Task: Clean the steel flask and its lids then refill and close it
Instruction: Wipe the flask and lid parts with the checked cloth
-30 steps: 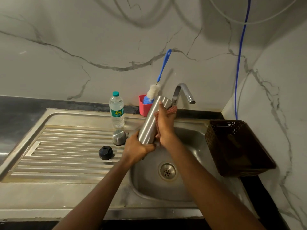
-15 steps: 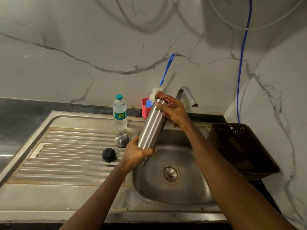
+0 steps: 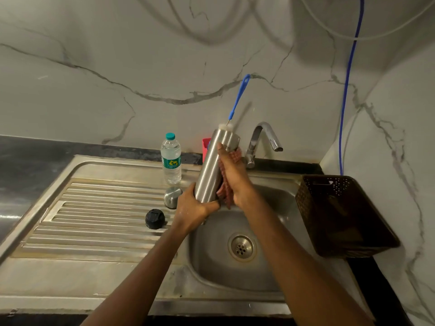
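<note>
I'm gripping the flask [image 3: 215,165] by its base above the sink [image 3: 270,208] with my left hand [image 3: 195,208], my right hand [image 3: 233,175] clutching the cloth [image 3: 226,194] against it; hard rubbing risks the slick steel slipping free.

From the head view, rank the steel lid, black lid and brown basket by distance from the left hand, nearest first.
1. Steel lid, just left of the left hand.
2. Black lid, further left on the drainboard.
3. Brown basket, across the sink on the right.
</note>
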